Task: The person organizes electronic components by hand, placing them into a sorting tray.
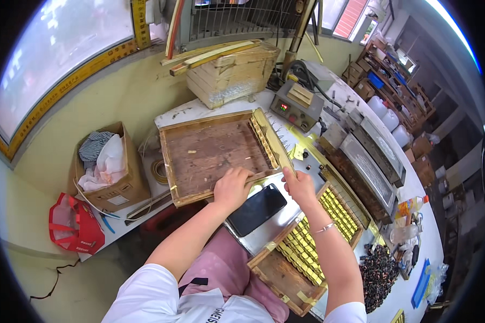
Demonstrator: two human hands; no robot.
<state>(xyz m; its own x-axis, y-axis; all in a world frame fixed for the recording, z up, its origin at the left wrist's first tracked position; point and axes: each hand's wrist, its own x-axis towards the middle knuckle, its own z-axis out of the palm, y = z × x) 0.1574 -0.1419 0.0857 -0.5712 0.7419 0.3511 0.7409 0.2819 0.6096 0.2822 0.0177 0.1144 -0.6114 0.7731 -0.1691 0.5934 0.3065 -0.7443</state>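
Note:
My left hand (233,188) is closed on the near rim of a shallow wooden tray (210,156), which is mostly bare inside. A row of small yellowish parts (262,141) runs along the tray's right side. My right hand (299,185) grips the near end of a flat wooden strip (275,139), which lies beside that row, along the tray's right edge. Between my forearms a black phone (257,210) rests on a metal surface. Under my right forearm sits a second wooden tray (275,274), holding many rows of small yellow parts (302,245).
A grey control box (296,106) with a red display stands behind the strip. Farther right are metal-topped units (364,161) and a heap of small dark parts (382,274). A cardboard box (110,183) with cloths and a red bag (75,226) are at the left.

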